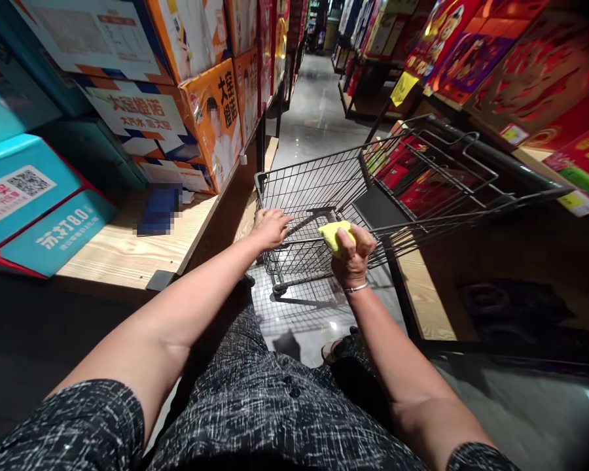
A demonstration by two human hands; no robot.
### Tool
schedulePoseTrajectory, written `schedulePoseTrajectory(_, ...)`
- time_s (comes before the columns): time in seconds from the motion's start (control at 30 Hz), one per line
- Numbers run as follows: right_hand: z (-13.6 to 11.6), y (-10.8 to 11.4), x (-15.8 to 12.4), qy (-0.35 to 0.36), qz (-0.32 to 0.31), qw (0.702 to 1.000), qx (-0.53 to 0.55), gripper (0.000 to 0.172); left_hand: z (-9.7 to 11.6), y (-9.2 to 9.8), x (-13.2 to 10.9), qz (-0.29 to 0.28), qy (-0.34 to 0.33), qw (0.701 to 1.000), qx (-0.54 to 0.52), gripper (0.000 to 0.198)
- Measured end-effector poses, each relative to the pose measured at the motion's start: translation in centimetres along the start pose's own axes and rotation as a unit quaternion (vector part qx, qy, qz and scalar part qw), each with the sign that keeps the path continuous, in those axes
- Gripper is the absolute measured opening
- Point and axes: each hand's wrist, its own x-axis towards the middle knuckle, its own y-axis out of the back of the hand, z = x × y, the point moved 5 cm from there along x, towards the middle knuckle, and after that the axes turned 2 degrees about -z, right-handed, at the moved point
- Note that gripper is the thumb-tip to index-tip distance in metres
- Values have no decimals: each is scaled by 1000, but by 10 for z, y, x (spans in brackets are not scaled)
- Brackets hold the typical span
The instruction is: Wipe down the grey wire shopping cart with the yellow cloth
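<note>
A black wire shopping cart lies tipped on its side in a shop aisle, its basket opening facing me. My left hand rests on the lower left corner of the basket's rim, fingers curled over the wire. My right hand is closed around a folded yellow cloth and presses it against the wire of the cart's lower side. A thin bracelet circles my right wrist.
A low wooden shelf at left carries teal and orange cartons. Shelves of red gift boxes line the right side. The grey tiled aisle floor runs ahead. My knees in dark patterned trousers fill the foreground.
</note>
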Motion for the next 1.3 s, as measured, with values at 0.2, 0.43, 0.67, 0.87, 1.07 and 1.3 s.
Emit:
schedulePoseTrajectory(0.2,-7,-63,-56,-27,-132,991,-12,44,46,-23,-20,-45,5,999,-11,60)
schedulePoseTrajectory(0.43,-24,-99,-106,-16,-249,968,-7,46,44,-29,-23,-48,-36,998,29,50)
schedulePoseTrajectory(0.67,-33,-10,-15,64,-82,993,53,46,41,-31,-25,-7,-57,998,38,42)
schedulePoseTrajectory(0.87,-22,1,31,83,-149,985,-41,46,35,-30,-24,11,-60,997,49,37)
schedulePoseTrajectory(1.07,87,30,50,-57,-187,970,-143,46,12,-23,-19,5,-49,999,13,40)
schedulePoseTrajectory(1.3,114,39,58,-146,-146,969,-137,58,-17,-2,-8,-31,-14,999,5,44)
